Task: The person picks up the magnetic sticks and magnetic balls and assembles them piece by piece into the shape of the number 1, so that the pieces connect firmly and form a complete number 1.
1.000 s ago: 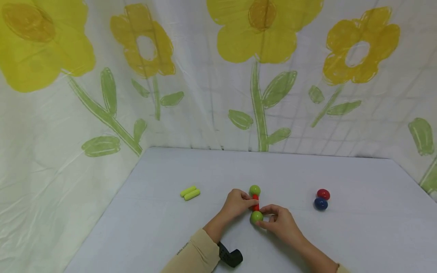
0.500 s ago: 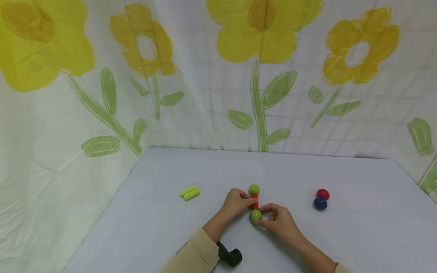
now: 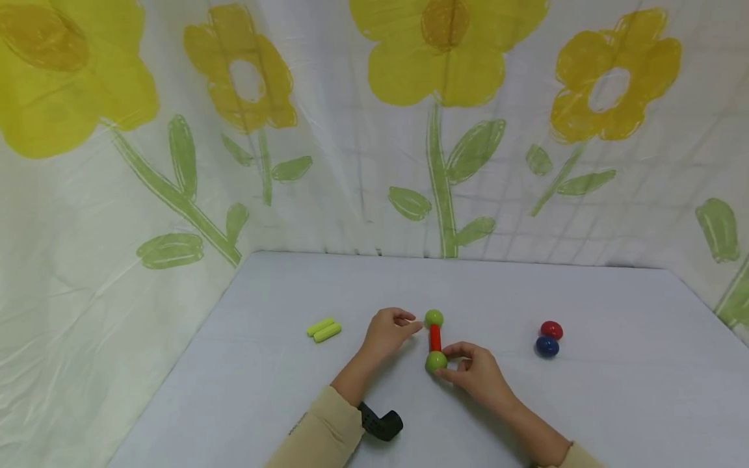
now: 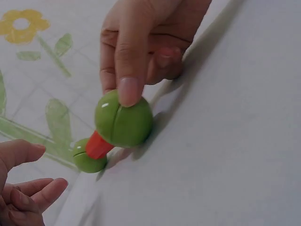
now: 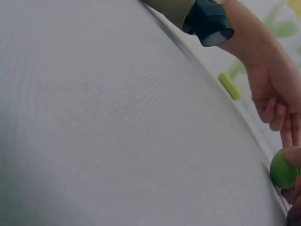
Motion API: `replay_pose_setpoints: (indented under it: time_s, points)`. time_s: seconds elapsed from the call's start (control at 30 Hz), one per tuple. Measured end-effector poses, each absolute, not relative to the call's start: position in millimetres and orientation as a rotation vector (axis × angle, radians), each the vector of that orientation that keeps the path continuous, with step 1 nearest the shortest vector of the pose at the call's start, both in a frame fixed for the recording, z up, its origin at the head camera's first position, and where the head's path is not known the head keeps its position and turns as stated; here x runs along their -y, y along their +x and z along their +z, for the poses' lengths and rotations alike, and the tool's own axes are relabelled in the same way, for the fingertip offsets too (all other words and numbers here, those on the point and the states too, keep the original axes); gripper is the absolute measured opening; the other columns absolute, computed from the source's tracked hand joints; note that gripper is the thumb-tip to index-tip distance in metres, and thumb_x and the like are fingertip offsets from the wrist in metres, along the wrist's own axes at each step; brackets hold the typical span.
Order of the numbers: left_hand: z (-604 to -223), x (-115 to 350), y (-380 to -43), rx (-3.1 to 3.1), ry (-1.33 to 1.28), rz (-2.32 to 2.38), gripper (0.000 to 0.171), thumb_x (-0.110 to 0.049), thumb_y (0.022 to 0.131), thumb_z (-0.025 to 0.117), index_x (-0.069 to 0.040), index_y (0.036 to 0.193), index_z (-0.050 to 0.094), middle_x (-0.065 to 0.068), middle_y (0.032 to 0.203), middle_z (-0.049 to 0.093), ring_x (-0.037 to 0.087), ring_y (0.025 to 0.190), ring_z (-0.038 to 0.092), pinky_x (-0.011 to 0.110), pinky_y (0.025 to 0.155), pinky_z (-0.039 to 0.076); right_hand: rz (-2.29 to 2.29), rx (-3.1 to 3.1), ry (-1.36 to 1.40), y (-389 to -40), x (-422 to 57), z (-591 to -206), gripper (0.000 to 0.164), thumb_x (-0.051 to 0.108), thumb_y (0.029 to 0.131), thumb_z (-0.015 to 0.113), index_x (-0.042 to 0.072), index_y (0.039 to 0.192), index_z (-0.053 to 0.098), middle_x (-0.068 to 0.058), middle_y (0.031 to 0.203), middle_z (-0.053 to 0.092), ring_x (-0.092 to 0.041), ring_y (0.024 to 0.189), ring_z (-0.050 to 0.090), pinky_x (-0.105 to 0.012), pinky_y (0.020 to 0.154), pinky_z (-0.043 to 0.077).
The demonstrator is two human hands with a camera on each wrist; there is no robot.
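A red rod [image 3: 435, 338] joins a far green ball [image 3: 434, 318] and a near green ball [image 3: 436, 361], forming a dumbbell shape on the table. My right hand [image 3: 481, 377] pinches the near ball between thumb and fingers. In the left wrist view, the right thumb lies on this larger-looking green ball [image 4: 124, 118]. My left hand [image 3: 389, 335] is just left of the far ball, holding nothing. Its thumb and index finger stand apart in the left wrist view, where the left hand [image 4: 28, 188] shows at the lower left. The right wrist view shows only part of the held green ball [image 5: 283, 170].
Two yellow-green rods [image 3: 324, 329] lie side by side to the left. On the right, a red ball [image 3: 551, 330] and a dark blue ball [image 3: 547, 346] sit together. A black wrist device [image 3: 383, 424] sticks out from the left sleeve. A flower-printed curtain [image 3: 339, 195] hangs behind the white table [image 3: 263, 390].
My left hand has let go of the red rod and moved away to the left and slightly up. My right hand keeps its pinch on the near green ball.
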State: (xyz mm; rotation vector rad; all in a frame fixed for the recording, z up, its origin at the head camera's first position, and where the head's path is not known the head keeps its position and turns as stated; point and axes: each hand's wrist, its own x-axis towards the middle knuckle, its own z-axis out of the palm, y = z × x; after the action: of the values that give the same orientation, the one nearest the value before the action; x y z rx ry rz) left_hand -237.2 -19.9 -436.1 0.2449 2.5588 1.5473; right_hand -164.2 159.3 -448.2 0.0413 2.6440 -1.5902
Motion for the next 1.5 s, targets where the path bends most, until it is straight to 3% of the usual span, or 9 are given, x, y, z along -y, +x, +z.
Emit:
replay_pose_setpoints:
  time_s: [0.4,0.63,0.93,1.03,1.23,1.5]
  points:
    - [-421,39,-243,-2.686,0.268,1.463,0.028,-0.029,0.084,0.069,-0.007,0.101,0.069,0.006,0.094,0.067,0.018,0.087,0.059,0.025,0.065,0.046,-1.657,-2.630,0.091,-175,-157,-453,0.035,0.007,0.070,0.080,0.002,0.101,0.066,-0.007,0.092,0.066,-0.009,0.049,0.042,-0.019,0.045,0.036]
    - [-404,77,-237,-2.841,0.201,1.284,0.031,-0.027,0.085,0.068,-0.007,0.108,0.066,0.006,0.101,0.068,0.029,0.109,0.057,0.041,0.084,0.047,-1.667,-2.636,0.059,-179,-152,-454,0.036,0.008,0.069,0.080,0.000,0.100,0.065,-0.004,0.084,0.063,-0.008,0.048,0.042,-0.019,0.045,0.036]
    - [-414,118,-232,-2.977,0.150,1.138,0.031,-0.024,0.082,0.071,-0.008,0.108,0.067,0.005,0.105,0.068,0.028,0.108,0.058,0.044,0.087,0.046,-1.651,-2.622,0.091,-179,-154,-450,0.037,0.009,0.070,0.080,0.001,0.102,0.065,-0.003,0.079,0.059,-0.008,0.048,0.042,-0.019,0.045,0.035]
    - [-416,130,-232,-2.989,0.156,1.184,0.031,-0.024,0.082,0.071,-0.009,0.109,0.067,0.005,0.106,0.068,0.025,0.102,0.059,0.040,0.082,0.048,-1.651,-2.622,0.095,-179,-154,-451,0.037,0.010,0.070,0.080,0.000,0.102,0.064,-0.003,0.080,0.060,-0.008,0.048,0.042,-0.019,0.045,0.036]
    - [-418,153,-227,-2.965,0.080,1.208,0.031,-0.022,0.081,0.072,-0.009,0.108,0.067,0.006,0.108,0.067,0.016,0.068,0.052,0.027,0.056,0.042,-1.655,-2.614,0.102,-181,-154,-453,0.036,0.010,0.070,0.080,0.001,0.101,0.065,-0.003,0.080,0.060,-0.008,0.048,0.042,-0.019,0.046,0.037]
    - [-427,167,-221,-2.961,0.083,1.147,0.027,-0.017,0.077,0.075,-0.009,0.102,0.069,0.008,0.107,0.068,0.014,0.066,0.047,0.024,0.054,0.038,-1.672,-2.618,0.069,-182,-155,-453,0.037,0.009,0.070,0.080,0.000,0.102,0.064,-0.005,0.086,0.064,-0.009,0.048,0.046,-0.020,0.046,0.040]
